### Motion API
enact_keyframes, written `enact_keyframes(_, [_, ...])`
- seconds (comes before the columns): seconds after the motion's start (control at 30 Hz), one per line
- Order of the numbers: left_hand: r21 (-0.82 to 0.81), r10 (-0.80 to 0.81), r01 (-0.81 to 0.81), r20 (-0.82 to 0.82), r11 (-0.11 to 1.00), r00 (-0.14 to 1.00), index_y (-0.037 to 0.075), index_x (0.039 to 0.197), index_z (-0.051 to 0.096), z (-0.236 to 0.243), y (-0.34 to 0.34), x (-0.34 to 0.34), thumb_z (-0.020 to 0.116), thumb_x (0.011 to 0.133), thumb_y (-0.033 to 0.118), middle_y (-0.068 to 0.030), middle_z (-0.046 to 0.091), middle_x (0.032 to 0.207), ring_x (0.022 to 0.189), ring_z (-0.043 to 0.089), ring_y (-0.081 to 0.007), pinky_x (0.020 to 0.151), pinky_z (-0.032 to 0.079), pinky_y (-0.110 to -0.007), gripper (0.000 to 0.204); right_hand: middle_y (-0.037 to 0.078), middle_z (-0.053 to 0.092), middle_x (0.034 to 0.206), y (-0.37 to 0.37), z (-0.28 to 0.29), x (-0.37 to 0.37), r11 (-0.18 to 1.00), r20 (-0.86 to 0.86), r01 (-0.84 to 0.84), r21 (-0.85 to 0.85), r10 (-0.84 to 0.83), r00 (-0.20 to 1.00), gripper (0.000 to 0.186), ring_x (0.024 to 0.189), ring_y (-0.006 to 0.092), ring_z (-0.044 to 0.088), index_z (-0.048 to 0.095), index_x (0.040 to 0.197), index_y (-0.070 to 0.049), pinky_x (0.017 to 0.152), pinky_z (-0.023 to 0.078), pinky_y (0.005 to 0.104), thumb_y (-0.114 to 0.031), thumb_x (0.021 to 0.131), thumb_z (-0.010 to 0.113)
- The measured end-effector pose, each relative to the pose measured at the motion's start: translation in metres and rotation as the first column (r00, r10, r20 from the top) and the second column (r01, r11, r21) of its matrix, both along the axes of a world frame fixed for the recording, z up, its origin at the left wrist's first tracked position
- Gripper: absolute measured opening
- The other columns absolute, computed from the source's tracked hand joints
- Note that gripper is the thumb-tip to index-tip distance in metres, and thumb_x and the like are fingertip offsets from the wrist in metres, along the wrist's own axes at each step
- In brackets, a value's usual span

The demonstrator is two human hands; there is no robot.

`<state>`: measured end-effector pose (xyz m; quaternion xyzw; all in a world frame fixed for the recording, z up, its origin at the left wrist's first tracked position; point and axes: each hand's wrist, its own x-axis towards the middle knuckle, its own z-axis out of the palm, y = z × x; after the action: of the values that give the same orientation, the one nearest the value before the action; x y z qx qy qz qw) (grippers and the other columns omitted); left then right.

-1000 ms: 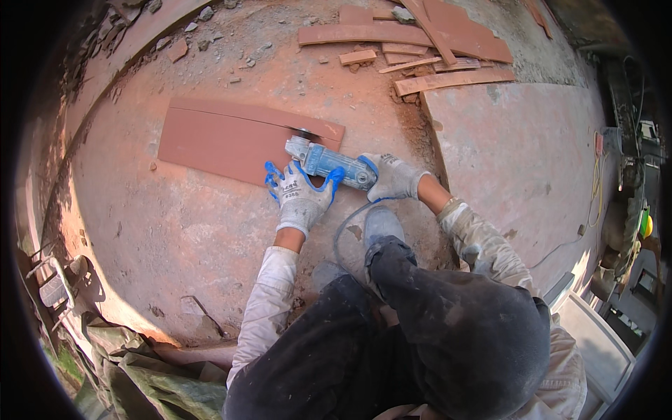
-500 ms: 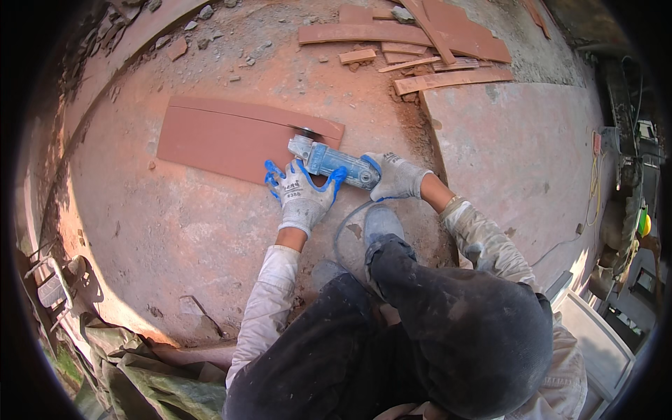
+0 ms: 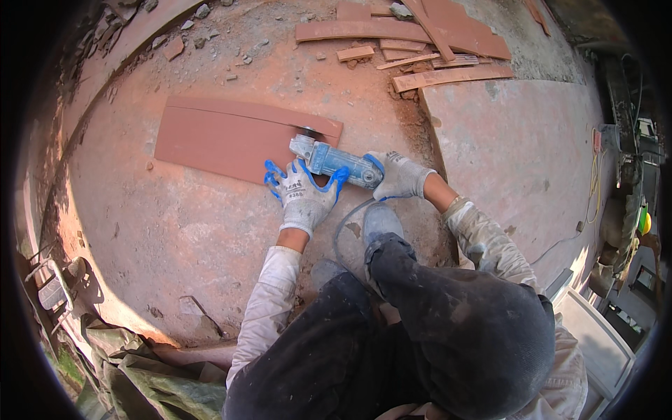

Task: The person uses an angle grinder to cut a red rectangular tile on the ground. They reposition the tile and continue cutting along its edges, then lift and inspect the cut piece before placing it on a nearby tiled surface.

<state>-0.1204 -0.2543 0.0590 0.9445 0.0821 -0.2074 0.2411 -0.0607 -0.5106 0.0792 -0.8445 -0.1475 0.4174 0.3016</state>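
My right hand (image 3: 402, 175), in a grey glove with blue palm, is closed round the rear of a blue angle grinder (image 3: 336, 163). My left hand (image 3: 304, 192), gloved alike, has thumb and index against the grinder's front body, its outer fingers spread at the near edge of a long reddish tile (image 3: 217, 140). The grinder's disc (image 3: 306, 131) stands at a thin line running lengthwise near the tile's far edge. A grey cord curves from the grinder's rear past my shoe (image 3: 381, 224).
Stacked tile offcuts (image 3: 448, 35) lie at the back right, rubble (image 3: 203, 42) at the back left. A raised slab (image 3: 511, 154) has a step edge on my right, with cables beyond. A tarp (image 3: 140, 371) and metal frame (image 3: 59, 287) are at lower left.
The grinder and both my hands have shifted a little to the right along the tile, keeping the same hold.
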Motion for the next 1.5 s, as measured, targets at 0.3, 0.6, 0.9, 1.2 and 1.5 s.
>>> enact_keyframes(0.3, [0.002, -0.002, 0.002, -0.017, 1.0, 1.0, -0.015, 0.16, 0.039, 0.004, -0.003, 0.001, 0.064, 0.09, 0.088, -0.0391, 0.048, 0.155, 0.161, 0.003, -0.0693, 0.127, -0.002, -0.079, 0.127, 0.027, 0.077, 0.116, -0.002, -0.002, 0.001, 1.0, 0.019, 0.0, 0.006, 0.0, 1.0, 0.067, 0.11, 0.0427, 0.075, 0.067, 0.13, -0.003, 0.097, 0.059, 0.0464, -0.027, 0.071, 0.087])
enact_keyframes(0.6, [0.03, -0.018, 0.019, -0.032, 0.999, 0.999, -0.014, 0.164, 0.035, 0.001, -0.003, 0.002, 0.062, 0.09, 0.089, -0.0382, 0.048, 0.157, 0.162, 0.002, -0.0681, 0.127, -0.001, -0.079, 0.129, 0.027, 0.077, 0.116, -0.006, -0.01, 0.002, 0.999, 0.013, 0.002, 0.05, -0.003, 1.0, 0.066, 0.111, 0.0426, 0.074, 0.068, 0.129, -0.003, 0.097, 0.059, 0.0462, -0.028, 0.07, 0.087])
enact_keyframes(0.9, [0.007, -0.012, 0.013, -0.024, 1.0, 1.0, -0.014, 0.162, 0.037, 0.001, -0.007, 0.0, 0.064, 0.089, 0.089, -0.0372, 0.049, 0.155, 0.161, 0.004, -0.0677, 0.128, 0.0, -0.078, 0.129, 0.029, 0.076, 0.122, -0.011, -0.006, -0.001, 1.0, -0.033, 0.007, 0.006, -0.007, 0.999, 0.073, 0.115, 0.0436, 0.073, 0.065, 0.135, -0.001, 0.099, 0.058, 0.0468, -0.028, 0.071, 0.087])
enact_keyframes(1.2, [0.041, -0.037, 0.037, 0.001, 0.998, 0.999, -0.012, 0.156, 0.044, 0.006, -0.017, -0.005, 0.069, 0.091, 0.083, -0.036, 0.051, 0.154, 0.162, 0.005, -0.0665, 0.129, 0.002, -0.077, 0.117, 0.028, 0.076, 0.122, -0.02, -0.001, -0.006, 1.0, 0.013, -0.008, 0.006, 0.008, 1.0, 0.079, 0.116, 0.0437, 0.073, 0.063, 0.14, -0.002, 0.1, 0.058, 0.0469, -0.03, 0.071, 0.089])
enact_keyframes(1.5, [0.032, -0.08, 0.08, -0.012, 0.996, 0.997, -0.015, 0.161, 0.038, 0.003, -0.019, -0.006, 0.061, 0.092, 0.087, -0.0378, 0.047, 0.156, 0.16, 0.003, -0.0698, 0.127, 0.001, -0.08, 0.126, 0.028, 0.075, 0.122, -0.026, -0.01, -0.013, 1.0, 0.045, 0.007, -0.025, -0.006, 0.999, 0.083, 0.116, 0.0443, 0.073, 0.062, 0.143, -0.004, 0.1, 0.058, 0.0475, -0.03, 0.07, 0.089])
